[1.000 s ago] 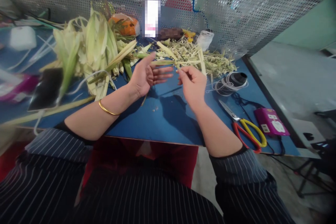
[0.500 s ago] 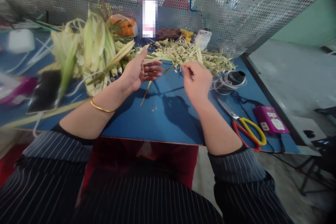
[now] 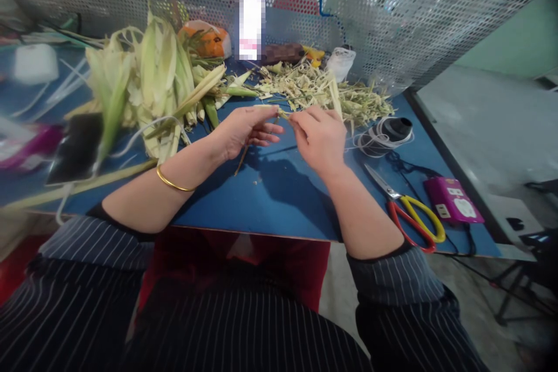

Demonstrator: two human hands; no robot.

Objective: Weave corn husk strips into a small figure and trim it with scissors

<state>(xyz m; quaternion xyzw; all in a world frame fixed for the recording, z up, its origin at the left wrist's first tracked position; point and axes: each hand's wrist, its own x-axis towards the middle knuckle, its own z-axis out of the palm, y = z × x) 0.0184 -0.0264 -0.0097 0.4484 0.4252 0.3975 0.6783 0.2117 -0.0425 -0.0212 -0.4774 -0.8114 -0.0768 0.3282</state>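
since the husk strip (image 3: 283, 111) looks slender, we pinch it in our right hand (image 3: 322, 138); whether our left hand (image 3: 244, 129) grips it, we cannot tell.

And here we have papery corn husks (image 3: 159, 70), matt and finely ribbed, then rough, fibrous husk scraps (image 3: 300, 87)! We spot a dry-looking husk strip (image 3: 283, 112), dull and stringy. Over to the scissors (image 3: 412, 215): bare metal blades, smooth plastic-looking handles. We catch polished shine on the gold-coloured metal bangle (image 3: 171, 183), soft striped cloth on the sleeve (image 3: 401, 282), perforated metal across the screen (image 3: 436, 17), a smooth matt tabletop (image 3: 261, 206) below!
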